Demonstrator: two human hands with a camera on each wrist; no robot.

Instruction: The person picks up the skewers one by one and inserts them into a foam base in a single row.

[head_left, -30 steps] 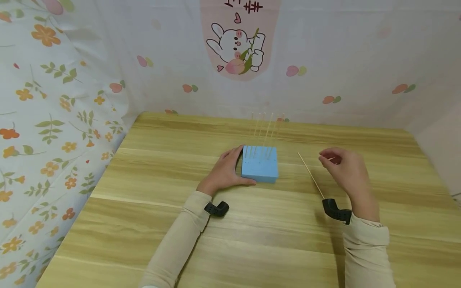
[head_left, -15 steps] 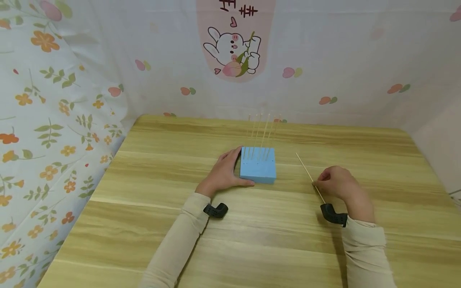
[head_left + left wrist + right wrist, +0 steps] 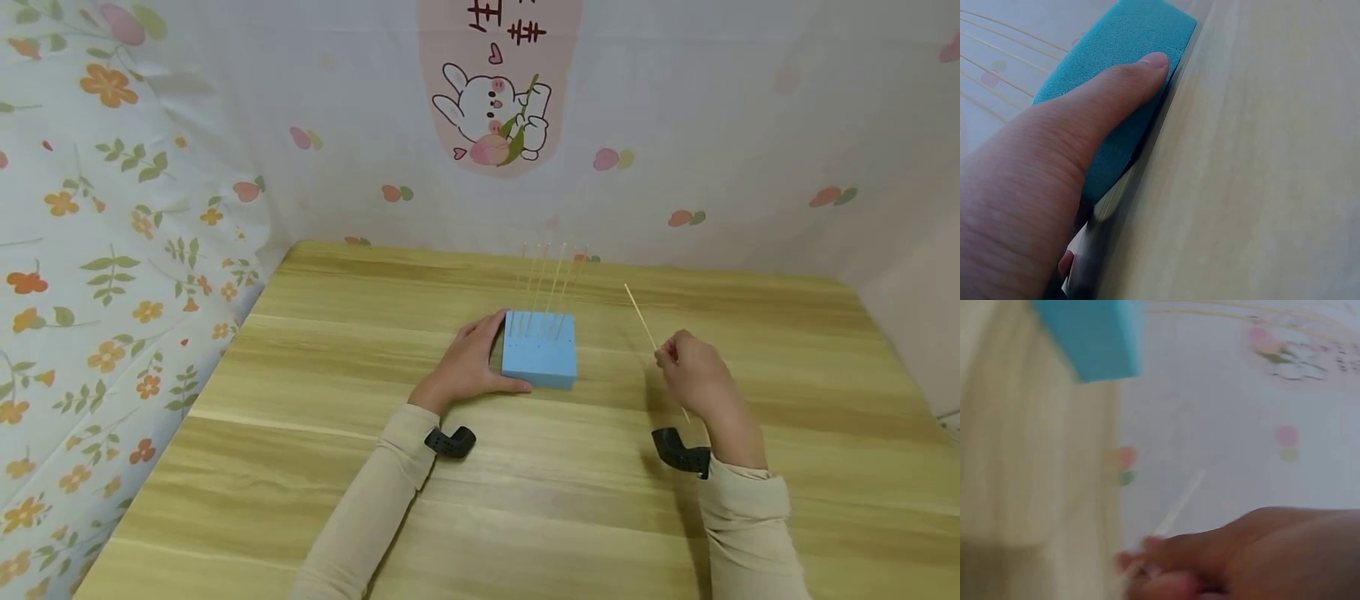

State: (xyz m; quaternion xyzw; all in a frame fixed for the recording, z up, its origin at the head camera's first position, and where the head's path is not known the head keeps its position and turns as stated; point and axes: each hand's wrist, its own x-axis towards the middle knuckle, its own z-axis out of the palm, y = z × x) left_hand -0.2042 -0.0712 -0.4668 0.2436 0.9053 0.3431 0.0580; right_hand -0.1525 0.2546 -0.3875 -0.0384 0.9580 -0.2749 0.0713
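My left hand (image 3: 467,364) grips the left end of a light blue foam block (image 3: 538,358) on the table, its thumb along the front face and its fingers round the far side. In the left wrist view the thumb (image 3: 1113,94) lies flat against the foam. Several thin wooden sticks (image 3: 556,279) stand upright from the back part of the block's top, with small holes in front of them. To the right of the block, my right hand (image 3: 697,375) pinches one loose stick (image 3: 640,312) between thumb and fingers. That stick is tilted, its far end raised and pointing away.
The wood-grain table (image 3: 570,500) reaches back to a white printed curtain (image 3: 675,125). Another flowered cloth (image 3: 135,275) hangs along the left side. Each wrist carries a black camera mount (image 3: 452,442).
My right hand came down to the stick lying on the table, pinched it and lifted it, raising its far end. The left hand has stayed on the foam block.
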